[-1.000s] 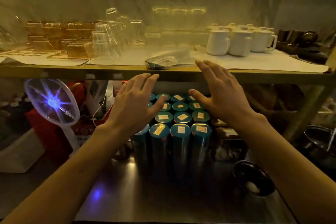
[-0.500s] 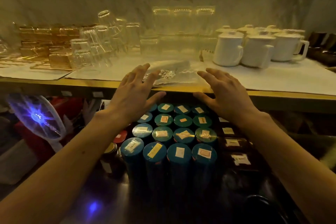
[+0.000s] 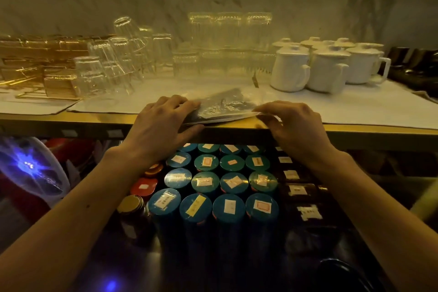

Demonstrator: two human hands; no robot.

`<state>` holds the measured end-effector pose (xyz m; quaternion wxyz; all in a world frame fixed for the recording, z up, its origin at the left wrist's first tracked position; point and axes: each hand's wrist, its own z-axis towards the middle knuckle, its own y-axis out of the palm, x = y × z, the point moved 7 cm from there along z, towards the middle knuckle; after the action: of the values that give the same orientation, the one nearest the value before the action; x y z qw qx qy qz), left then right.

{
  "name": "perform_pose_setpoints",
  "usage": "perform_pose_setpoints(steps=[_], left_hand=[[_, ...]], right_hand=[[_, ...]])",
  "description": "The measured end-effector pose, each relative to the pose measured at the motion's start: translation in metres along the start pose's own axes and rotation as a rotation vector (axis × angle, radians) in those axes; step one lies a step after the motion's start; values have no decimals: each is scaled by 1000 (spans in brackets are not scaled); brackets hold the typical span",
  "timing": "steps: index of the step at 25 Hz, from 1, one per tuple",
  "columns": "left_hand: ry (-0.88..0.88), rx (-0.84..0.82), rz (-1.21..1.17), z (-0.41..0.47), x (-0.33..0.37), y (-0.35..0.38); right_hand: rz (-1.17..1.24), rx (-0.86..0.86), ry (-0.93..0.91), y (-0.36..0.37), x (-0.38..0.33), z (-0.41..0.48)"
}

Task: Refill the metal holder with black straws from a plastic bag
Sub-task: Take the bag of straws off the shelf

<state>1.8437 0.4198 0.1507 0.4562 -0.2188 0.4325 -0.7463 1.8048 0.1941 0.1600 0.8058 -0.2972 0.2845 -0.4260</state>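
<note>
Gripping the crinkled clear plastic bag of black straws (image 3: 222, 108) at both ends: left hand (image 3: 161, 128) clamps its 9 o'clock end, right hand (image 3: 294, 126) pinches its 3 o'clock corner. Bag lies on the yellow-edged shelf (image 3: 367, 129); white lidded ceramic mugs (image 3: 327, 66) at 2 o'clock, teal round-lidded canisters (image 3: 218, 187) at 6.

A long shelf (image 3: 71, 119) with a brass-coloured front edge carries pale liner sheets (image 3: 331, 107). On them, from left to right, stand gold wire racks (image 3: 35, 66), upturned clear glasses (image 3: 113, 64), and lidded white mugs (image 3: 320, 66). A clear plastic bag (image 3: 222, 107) of dark straws lies flat at the front edge, slightly overhanging it.
</note>
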Motion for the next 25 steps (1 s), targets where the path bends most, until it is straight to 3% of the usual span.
perform_pose_setpoints(steps=[5,11,17,21,25], left_hand=[[-5,90,-49,-12,8,-19],[-11,188,-117,-40,14,-47],[-21,247,-179,-88,-7,-74],[17,292,-340,-144,-26,-93],[67,301,-491,-198,-34,-100]], right_hand=[[118,269,-96,-26,-26,-4],[209,432,-123,-51,-64,-22],[185,516,-16,-71,-108,-50],[180,654,72,-79,-154,-76],[219,655,146,-74,-201,-100]])
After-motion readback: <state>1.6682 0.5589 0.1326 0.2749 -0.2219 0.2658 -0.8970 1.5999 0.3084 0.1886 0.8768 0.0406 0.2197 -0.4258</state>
